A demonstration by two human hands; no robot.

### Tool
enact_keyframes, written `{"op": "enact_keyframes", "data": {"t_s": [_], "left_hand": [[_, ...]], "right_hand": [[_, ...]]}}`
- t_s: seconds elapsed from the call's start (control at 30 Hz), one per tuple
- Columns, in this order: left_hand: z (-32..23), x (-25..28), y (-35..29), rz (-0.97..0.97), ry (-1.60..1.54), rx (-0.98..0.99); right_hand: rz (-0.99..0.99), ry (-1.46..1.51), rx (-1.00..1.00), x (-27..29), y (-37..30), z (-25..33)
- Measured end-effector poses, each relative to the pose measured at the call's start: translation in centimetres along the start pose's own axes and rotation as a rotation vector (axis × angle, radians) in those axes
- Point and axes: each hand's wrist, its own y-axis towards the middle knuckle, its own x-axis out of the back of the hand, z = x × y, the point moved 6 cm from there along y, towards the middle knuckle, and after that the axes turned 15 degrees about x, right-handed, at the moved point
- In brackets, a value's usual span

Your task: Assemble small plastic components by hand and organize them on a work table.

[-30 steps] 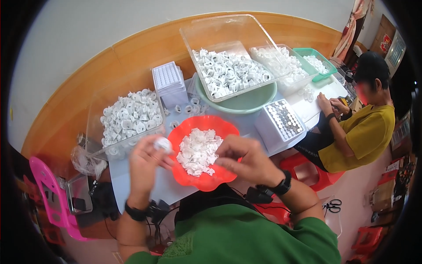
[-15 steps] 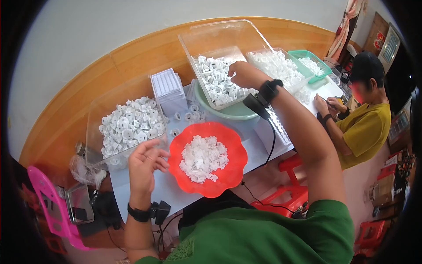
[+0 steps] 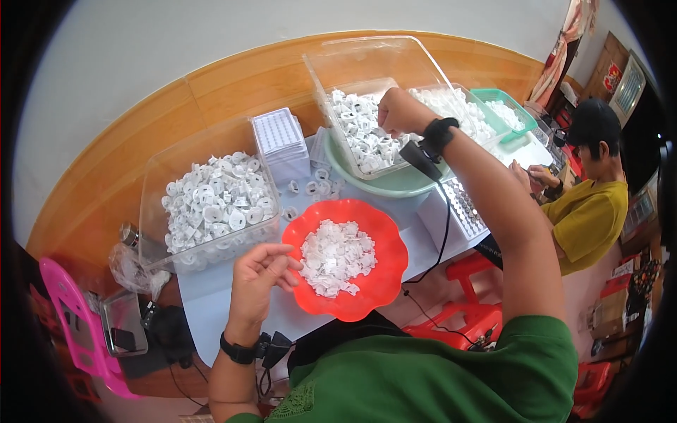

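Note:
My left hand (image 3: 264, 273) hovers at the left rim of a red scalloped bowl (image 3: 388, 271), its fingers loosely bent and apart, with nothing visible in them. Small flat translucent white pieces (image 3: 337, 255) are heaped in that bowl. My right hand (image 3: 405, 114) reaches over a clear plastic bin (image 3: 367, 173) of white ring-shaped plastic parts (image 3: 356, 127). Its fingers are curled downward together, and whatever they may hold is hidden. That bin rests tilted on a pale green basin (image 3: 395, 189).
Another clear bin (image 3: 151, 211) of white parts stands on the left, beside stacked white trays (image 3: 278, 134). Loose rings (image 3: 323, 185) lie between. A stack of trays (image 3: 458, 215) holds small parts at right, near a red stool (image 3: 469, 317). A co-worker (image 3: 585, 204) works at the far right.
My left hand has moved right, up to the red bowl's rim, and its fingers have curled more. My right hand stays over the clear bin. The whole view has shifted slightly.

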Motion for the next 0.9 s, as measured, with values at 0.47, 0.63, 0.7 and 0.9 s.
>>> {"op": "enact_keyframes", "data": {"t_s": [0.47, 0.63, 0.7, 0.9], "left_hand": [[-2.9, -7.0, -2.5, 0.121, -0.083, -0.369], [-1.9, -7.3, -3.0, 0.116, 0.02, -0.399], [-1.4, -7.2, -3.5, 0.098, 0.029, -0.402], [0.3, -7.5, -3.7, 0.03, -0.054, -0.3]], "right_hand": [[-0.081, 1.882, 0.326, -6.9, -12.5, 15.7], [-0.081, 2.139, 0.33, -11.0, -14.2, 17.1], [-0.126, 2.158, 0.294, -12.1, -14.7, 17.1], [-0.336, 2.068, 0.096, -13.0, -16.8, 17.5]]}}
